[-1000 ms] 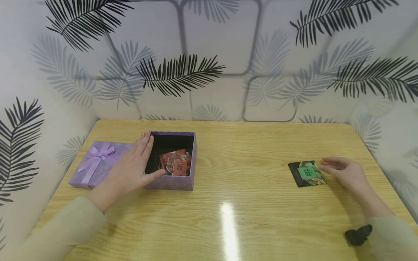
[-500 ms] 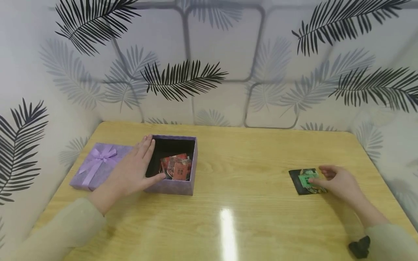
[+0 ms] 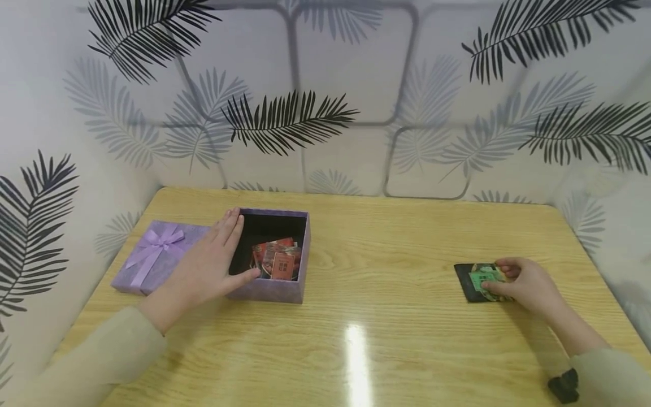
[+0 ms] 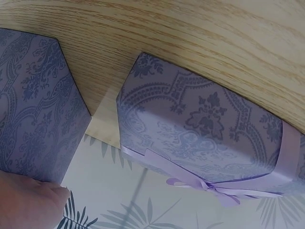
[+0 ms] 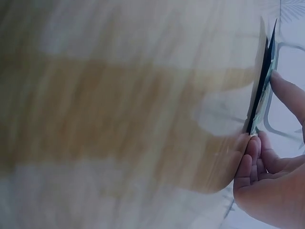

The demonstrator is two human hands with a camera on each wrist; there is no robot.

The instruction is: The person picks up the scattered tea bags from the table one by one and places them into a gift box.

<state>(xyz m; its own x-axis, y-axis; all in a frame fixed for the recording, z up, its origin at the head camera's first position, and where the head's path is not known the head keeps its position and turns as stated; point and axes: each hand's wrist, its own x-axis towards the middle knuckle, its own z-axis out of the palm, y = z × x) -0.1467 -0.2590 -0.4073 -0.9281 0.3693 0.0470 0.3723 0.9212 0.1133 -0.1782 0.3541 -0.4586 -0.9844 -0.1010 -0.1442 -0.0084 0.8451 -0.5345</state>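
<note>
In the head view my left hand (image 3: 208, 271) lies with straight fingers along the left rim of a purple patterned gift box (image 3: 269, 291), its thumb reaching over the front corner. Several red tea sachets (image 3: 282, 265) lie inside the dark interior. Far to the right, my right hand (image 3: 531, 285) pinches a flat black tea sachet (image 3: 464, 280) with a green label. Its thumb (image 5: 286, 90) presses on the printed face, while the other fingers curl at the sachet's edge, down at the table surface.
The box's lid (image 3: 157, 257), tied with a lilac ribbon bow, lies left of the box, partly behind the left forearm. A pale wall with leaf prints (image 3: 346, 152) borders the wooden table (image 3: 386, 249) at the back and sides.
My right hand has moved slightly left onto the black sachet; its thumb went from the right edge onto the green label. The left hand stays on the box. The head view has shifted slightly.
</note>
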